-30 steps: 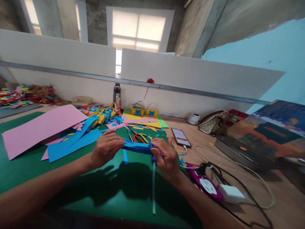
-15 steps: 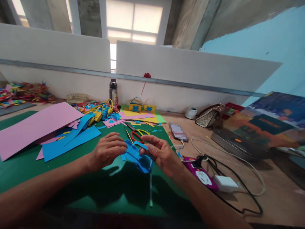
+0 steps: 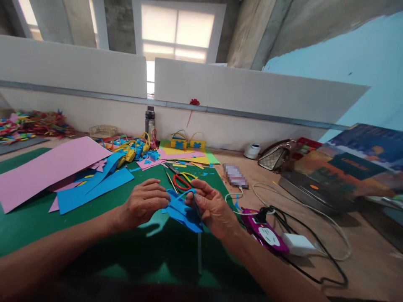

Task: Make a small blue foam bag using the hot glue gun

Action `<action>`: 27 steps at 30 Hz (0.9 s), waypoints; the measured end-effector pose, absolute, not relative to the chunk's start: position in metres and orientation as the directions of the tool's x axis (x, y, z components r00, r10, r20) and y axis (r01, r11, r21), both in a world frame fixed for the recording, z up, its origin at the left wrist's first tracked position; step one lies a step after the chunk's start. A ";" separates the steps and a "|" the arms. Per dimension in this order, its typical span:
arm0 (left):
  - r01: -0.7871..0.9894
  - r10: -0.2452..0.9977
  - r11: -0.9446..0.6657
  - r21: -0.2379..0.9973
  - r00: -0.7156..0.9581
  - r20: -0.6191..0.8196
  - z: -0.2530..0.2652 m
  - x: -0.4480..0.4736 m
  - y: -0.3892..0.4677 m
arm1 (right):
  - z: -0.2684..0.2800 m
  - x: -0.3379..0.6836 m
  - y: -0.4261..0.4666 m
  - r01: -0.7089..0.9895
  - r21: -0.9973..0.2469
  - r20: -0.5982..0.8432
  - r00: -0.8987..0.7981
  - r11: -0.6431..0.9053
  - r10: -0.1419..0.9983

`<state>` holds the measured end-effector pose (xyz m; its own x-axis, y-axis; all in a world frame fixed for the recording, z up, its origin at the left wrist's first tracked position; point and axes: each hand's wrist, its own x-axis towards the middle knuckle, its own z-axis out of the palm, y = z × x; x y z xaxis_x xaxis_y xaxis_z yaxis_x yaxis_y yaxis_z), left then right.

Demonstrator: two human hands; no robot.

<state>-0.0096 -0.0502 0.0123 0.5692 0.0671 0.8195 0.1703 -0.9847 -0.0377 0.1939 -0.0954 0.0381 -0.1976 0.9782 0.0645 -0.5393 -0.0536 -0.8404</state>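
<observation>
A small blue paper bag (image 3: 184, 212), folded from sheet, is held up between both hands over the green mat. My left hand (image 3: 146, 202) pinches its left edge. On the other side, my right hand (image 3: 209, 205) grips the bag's right end together with a thin blue strip (image 3: 188, 193) that arches over its top. A narrow pale strip (image 3: 199, 253) dangles below the right corner. Just beyond the bag, red-handled scissors (image 3: 181, 182) and a yellow-handled tool (image 3: 189, 174) lie on the mat. The inner fingertips of both hands are partly hidden.
Pink (image 3: 56, 167) and blue (image 3: 94, 191) sheets lie at left. Behind them is a pile of yellow and blue pieces (image 3: 130, 153). Two yellow bags (image 3: 179, 144) stand at the back. A phone (image 3: 234, 175), purple power strip (image 3: 264, 233) and looping cables are on the right.
Both hands still hold the blue bag. It has tilted slightly, and the blue strip now arches nearer to my right fingertips. The view has shifted a little.
</observation>
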 end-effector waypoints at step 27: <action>0.095 0.877 -0.466 0.880 0.184 0.445 0.022 -0.006 -0.056 | 0.050 0.201 -0.099 0.224 -0.947 0.178 -0.229 0.229 0.957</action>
<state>-0.0065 -0.0563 0.0218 0.1837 0.8766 0.4447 0.0955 -0.4662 0.8795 0.2011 -0.0991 0.0496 -0.2291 0.9571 0.1776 0.2240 0.2294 -0.9472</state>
